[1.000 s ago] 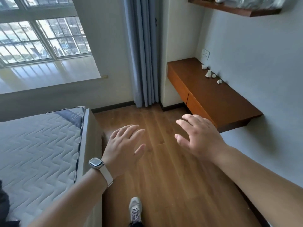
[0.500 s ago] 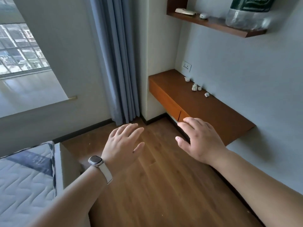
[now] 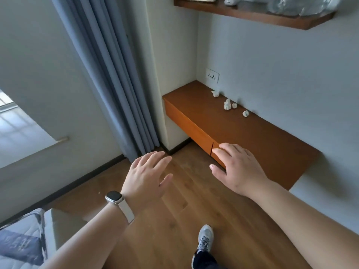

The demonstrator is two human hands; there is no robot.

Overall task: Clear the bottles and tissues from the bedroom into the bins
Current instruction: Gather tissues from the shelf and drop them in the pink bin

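Several crumpled white tissues (image 3: pixel 227 104) lie along the wall on a wall-mounted wooden desk (image 3: pixel 252 136) at the right. On the wooden shelf (image 3: pixel 252 15) above stands the bottom of a clear plastic bottle (image 3: pixel 297 5), cut off by the frame's top edge. My left hand (image 3: pixel 147 175), with a watch on the wrist, and my right hand (image 3: pixel 237 167) hover empty with fingers spread above the floor in front of the desk. My right hand's fingers overlap the desk's drawer front; both hands are well short of the tissues.
A grey-blue curtain (image 3: pixel 116 78) hangs in the corner left of the desk. A bed corner (image 3: pixel 29 239) sits at the lower left. A wall socket (image 3: pixel 212 75) is above the desk's far end. Small white items (image 3: pixel 231 0) sit on the shelf. My shoe (image 3: pixel 204 239) stands on the wooden floor.
The view has swung right and closer to the desk; the bed and window slid off to the left. Both hands stay spread and empty, now nearer the desk's front.
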